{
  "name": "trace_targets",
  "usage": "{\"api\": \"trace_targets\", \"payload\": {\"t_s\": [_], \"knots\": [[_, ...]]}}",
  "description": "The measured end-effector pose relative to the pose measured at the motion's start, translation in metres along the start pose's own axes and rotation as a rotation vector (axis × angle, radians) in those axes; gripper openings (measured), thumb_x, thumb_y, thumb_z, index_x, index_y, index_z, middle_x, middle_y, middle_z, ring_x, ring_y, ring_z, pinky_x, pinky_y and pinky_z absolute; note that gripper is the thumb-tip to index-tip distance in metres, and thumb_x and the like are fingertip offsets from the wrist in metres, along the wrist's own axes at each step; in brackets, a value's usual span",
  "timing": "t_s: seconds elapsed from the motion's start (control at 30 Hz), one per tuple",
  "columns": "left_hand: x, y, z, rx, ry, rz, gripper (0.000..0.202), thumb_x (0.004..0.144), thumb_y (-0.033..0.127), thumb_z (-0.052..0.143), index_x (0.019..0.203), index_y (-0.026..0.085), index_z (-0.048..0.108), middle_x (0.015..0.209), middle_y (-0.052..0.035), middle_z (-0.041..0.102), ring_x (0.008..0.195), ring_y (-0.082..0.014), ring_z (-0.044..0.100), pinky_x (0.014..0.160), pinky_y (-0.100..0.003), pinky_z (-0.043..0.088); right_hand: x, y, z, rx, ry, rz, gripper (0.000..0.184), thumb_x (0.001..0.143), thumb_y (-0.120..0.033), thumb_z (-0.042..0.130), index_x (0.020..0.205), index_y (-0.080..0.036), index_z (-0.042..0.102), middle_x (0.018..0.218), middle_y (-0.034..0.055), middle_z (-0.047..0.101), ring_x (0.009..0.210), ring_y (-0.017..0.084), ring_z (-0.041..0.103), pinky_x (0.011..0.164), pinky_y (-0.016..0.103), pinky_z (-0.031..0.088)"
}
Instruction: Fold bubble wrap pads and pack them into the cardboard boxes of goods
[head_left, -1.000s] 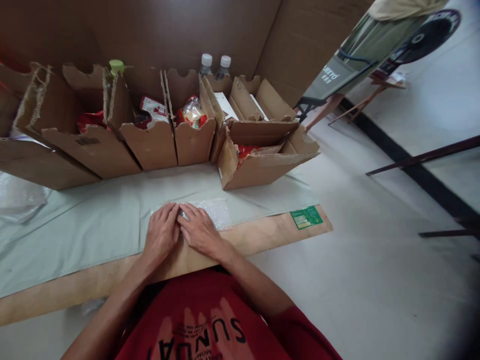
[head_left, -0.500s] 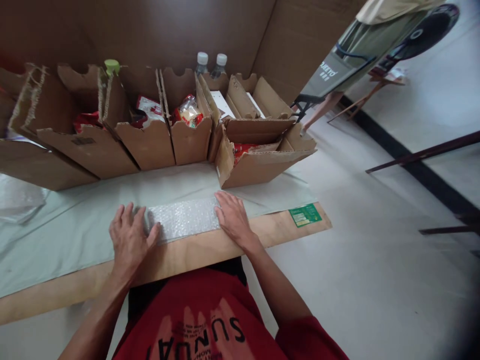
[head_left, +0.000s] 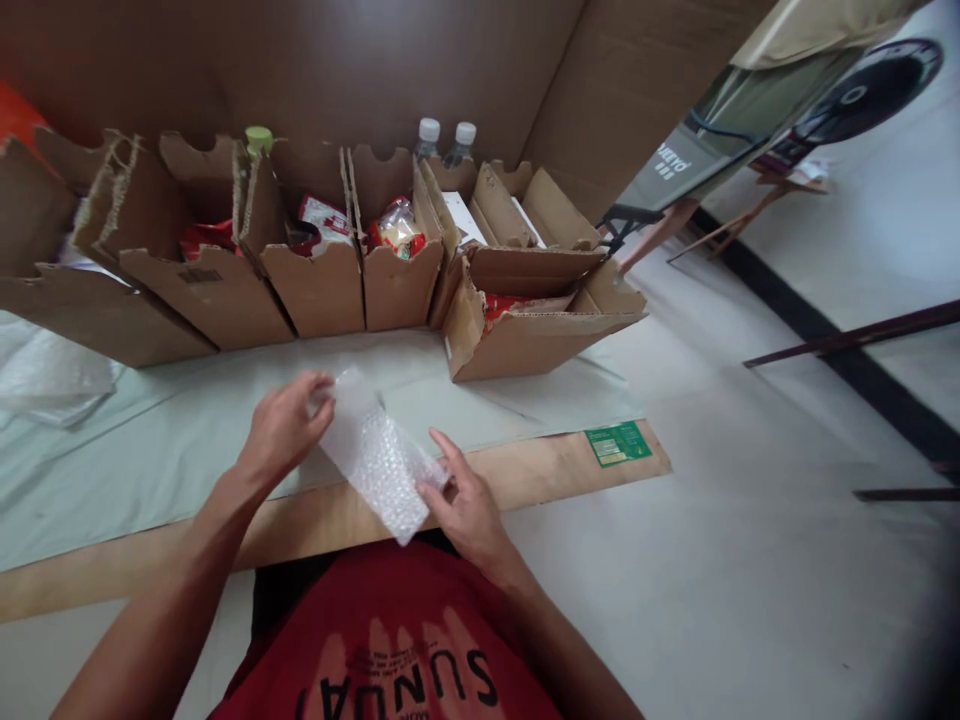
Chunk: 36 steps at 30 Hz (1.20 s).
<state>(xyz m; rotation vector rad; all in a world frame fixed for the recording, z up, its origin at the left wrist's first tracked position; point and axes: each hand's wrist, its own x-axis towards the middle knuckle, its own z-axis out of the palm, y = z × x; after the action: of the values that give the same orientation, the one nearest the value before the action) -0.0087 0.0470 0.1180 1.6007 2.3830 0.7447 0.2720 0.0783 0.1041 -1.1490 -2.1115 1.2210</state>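
A clear bubble wrap bag (head_left: 382, 462) is held tilted above the front edge of the table, its far end up to the left and its near end hanging towards my red shirt. My left hand (head_left: 289, 425) pinches its upper left end between thumb and fingers. At its right side my right hand (head_left: 465, 505) grips the edge, thumb on top and the forefinger stretched out. Whether anything lies inside the bag I cannot tell.
Cardboard bins (head_left: 315, 290) holding packets line the back of the table. One bin (head_left: 547, 335) stands crosswise at the right. More bubble wrap (head_left: 56, 375) lies at the left. Two white-capped bottles (head_left: 428, 135) stand behind. A green label (head_left: 619, 444) is on the wooden edge.
The bubble wrap bag lay flat on the table under both hands. Now it is lifted and turned aslant, with my left hand pinching its far end and my right hand its near end.
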Motion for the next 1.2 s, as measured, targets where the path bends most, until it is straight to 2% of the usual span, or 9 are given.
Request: {"api": "trace_targets", "payload": {"t_s": [0.1,0.2,0.4,0.5,0.7,0.8,0.9,1.03,1.2], "knots": [[0.036,0.010,0.008,0.064,-0.044,0.112,0.041,0.086,0.024,0.057,0.126,0.016,0.065,0.115,-0.0144,0.075,0.108,-0.0332,0.068,0.096,-0.048,0.052,-0.003,-0.004,0.017,0.028,-0.077,-0.021,0.048,0.093,-0.024,0.061,0.141,-0.025,0.064,0.117,0.0056,0.075,0.085,0.017,0.067,0.086,0.030,0.054],[0.031,0.006,0.016,0.042,-0.039,0.150,0.049,0.085,0.021,0.057,0.133,0.014,0.062,0.132,-0.0179,0.068,0.124,-0.0358,0.061,0.105,-0.053,0.049,0.001,-0.004,0.022,0.016,-0.136,-0.005,0.029,0.094,-0.026,0.060,0.119,-0.022,0.076,0.108,0.0066,0.077,0.080,0.018,0.067,0.082,0.032,0.054],[-0.094,-0.003,0.000,-0.198,-0.171,0.419,0.061,0.087,0.015,0.050,0.148,0.023,0.051,0.153,-0.0101,0.055,0.150,-0.0310,0.041,0.118,-0.051,0.043,0.001,-0.006,0.013,0.129,-0.195,0.133,0.033,0.094,-0.037,0.063,0.121,-0.021,0.075,0.094,0.0048,0.078,0.076,0.018,0.067,0.075,0.032,0.053],[-0.127,0.008,0.010,-0.143,-0.134,0.444,0.063,0.089,0.019,0.058,0.151,0.022,0.047,0.151,-0.0129,0.057,0.147,-0.0337,0.044,0.119,-0.054,0.040,0.002,-0.006,0.014,0.240,-0.213,0.182,0.035,0.096,-0.042,0.062,0.121,-0.020,0.073,0.090,0.0043,0.076,0.077,0.019,0.068,0.072,0.031,0.053],[-0.097,0.008,0.041,-0.261,0.046,0.164,0.025,0.096,0.021,0.051,0.108,0.021,0.074,0.093,-0.0065,0.078,0.087,-0.0221,0.070,0.083,-0.037,0.055,0.002,0.000,0.014,0.421,-0.166,0.158,0.039,0.095,-0.037,0.064,0.130,-0.020,0.062,0.101,0.0059,0.077,0.084,0.018,0.073,0.079,0.032,0.059],[-0.083,0.005,0.036,-0.278,-0.020,0.001,0.030,0.091,0.028,0.056,0.114,0.020,0.074,0.086,-0.0046,0.076,0.076,-0.0210,0.069,0.072,-0.033,0.054,-0.001,0.001,0.009,0.300,0.022,0.017,0.032,0.099,-0.032,0.061,0.129,-0.022,0.062,0.094,0.0039,0.076,0.077,0.016,0.072,0.074,0.029,0.059],[-0.075,0.007,0.029,-0.248,-0.127,-0.113,0.041,0.089,0.032,0.056,0.125,0.020,0.071,0.074,-0.0001,0.070,0.061,-0.0175,0.060,0.064,-0.030,0.050,0.005,-0.002,0.007,-0.003,0.114,-0.310,0.021,0.100,-0.020,0.057,0.117,-0.023,0.069,0.100,0.0059,0.077,0.091,0.018,0.072,0.084,0.033,0.058],[-0.069,0.011,0.030,-0.201,-0.174,-0.160,0.045,0.089,0.032,0.055,0.131,0.021,0.068,0.073,0.0010,0.069,0.057,-0.0153,0.056,0.062,-0.028,0.046,0.024,-0.002,0.014,-0.394,-0.003,-0.609,0.031,0.099,-0.011,0.055,0.123,-0.023,0.070,0.128,0.0098,0.073,0.124,0.026,0.062,0.100,0.044,0.051],[-0.070,0.011,0.035,-0.100,-0.049,-0.057,0.040,0.092,0.031,0.055,0.128,0.020,0.067,0.082,-0.0031,0.073,0.069,-0.0193,0.064,0.069,-0.031,0.051,0.045,0.008,0.024,-0.581,-0.170,-0.597,0.033,0.099,-0.011,0.057,0.128,-0.022,0.068,0.138,0.0102,0.069,0.138,0.029,0.052,0.104,0.048,0.046]]}}
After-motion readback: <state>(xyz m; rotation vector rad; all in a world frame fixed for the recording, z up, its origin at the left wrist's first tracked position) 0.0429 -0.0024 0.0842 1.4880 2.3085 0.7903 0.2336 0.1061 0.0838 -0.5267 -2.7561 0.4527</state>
